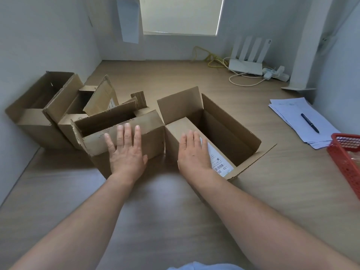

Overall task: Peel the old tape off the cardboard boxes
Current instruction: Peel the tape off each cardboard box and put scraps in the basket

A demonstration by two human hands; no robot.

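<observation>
Two open cardboard boxes stand side by side in the middle of the wooden table. My left hand (126,151) lies flat with straight fingers on the near flap of the left box (153,137). My right hand (192,152) lies flat on the near flap of the right box (229,129), beside a white shipping label (219,160) stuck on that flap. Two more open boxes sit at the far left, one (33,112) against the wall and one (78,106) beside it. I cannot make out tape strips on any box.
A red plastic basket (344,158) sits at the right edge. Behind it lie white papers (292,115) with a black pen (310,123) on top. A white router (246,65) with cables and a power strip stands at the back right. Walls close in on the left and back.
</observation>
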